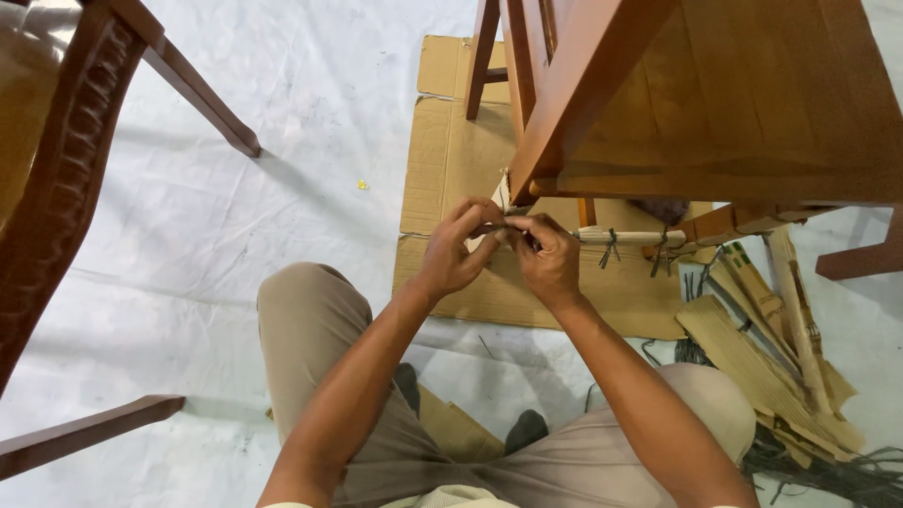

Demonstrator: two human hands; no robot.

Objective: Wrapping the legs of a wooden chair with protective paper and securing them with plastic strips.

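Furniture workshop (wooden chairs [696, 103], cardboard [451, 169])

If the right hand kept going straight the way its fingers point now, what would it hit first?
The right hand points up and left, so it would most likely meet the left hand's fingers right away, since both pinch the same wrapped chair rail. Depth is hard to judge.

The floor [310, 94] is covered by a creased white sheet. A flattened brown cardboard sheet [451, 160] is laid on it beneath the wooden chair [715, 103], whose legs are set upon the cardboard. Folded cardboard strips [762, 348] and dark cords [837, 466] are heaped at the right. A small yellow scrap [362, 185] is seen on the white sheet. Further chair legs [202, 94] are placed at the left.
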